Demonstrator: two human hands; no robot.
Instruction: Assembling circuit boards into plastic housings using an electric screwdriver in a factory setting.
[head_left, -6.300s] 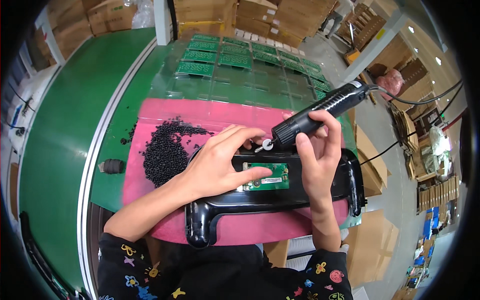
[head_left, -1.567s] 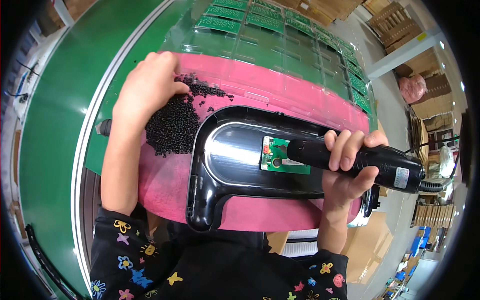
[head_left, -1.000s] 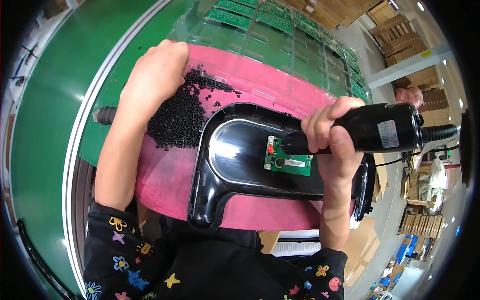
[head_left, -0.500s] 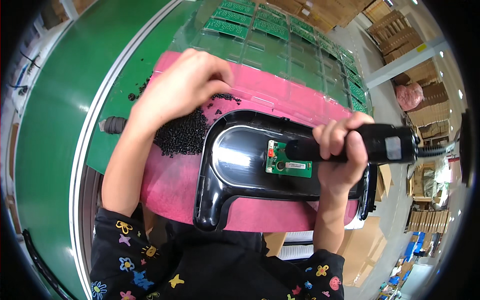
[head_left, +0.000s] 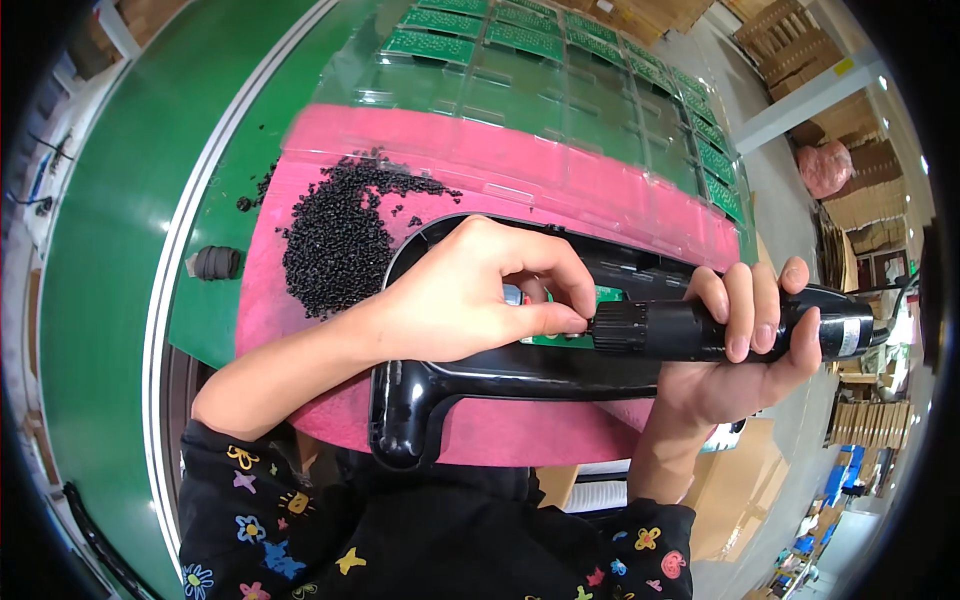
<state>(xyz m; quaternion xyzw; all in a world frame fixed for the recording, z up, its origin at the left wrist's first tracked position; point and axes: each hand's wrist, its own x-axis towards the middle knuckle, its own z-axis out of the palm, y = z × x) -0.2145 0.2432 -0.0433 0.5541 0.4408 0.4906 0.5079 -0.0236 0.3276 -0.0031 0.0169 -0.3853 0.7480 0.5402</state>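
Observation:
My right hand (head_left: 750, 330) is wrapped round a black electric screwdriver (head_left: 650, 330), held nearly level with its tip toward the left. At that tip my left hand (head_left: 500, 290) pinches thumb and forefinger together on a small black screw (head_left: 588, 326), mostly hidden by the fingers. Both hands are over a glossy black plastic housing (head_left: 540, 378), which lies with its hollow side up. Inside it sits a green circuit board (head_left: 610, 295), largely covered by my left hand and the screwdriver. Left of the housing, a heap of small black screws (head_left: 335, 235) is spread on a pink mat (head_left: 270, 270).
Beyond the housing stands a clear plastic tray (head_left: 520, 100) with green circuit boards (head_left: 430, 45) in several compartments. A dark roll (head_left: 215, 263) lies on the green table (head_left: 110, 250) at the left. Cardboard boxes (head_left: 740, 490) are at the right. The screwdriver's cord (head_left: 905, 300) runs off right.
My left hand has come from above the screw heap, right and nearer, to the screwdriver's tip. The screwdriver has shifted slightly right and nearer and shows its ribbed collar.

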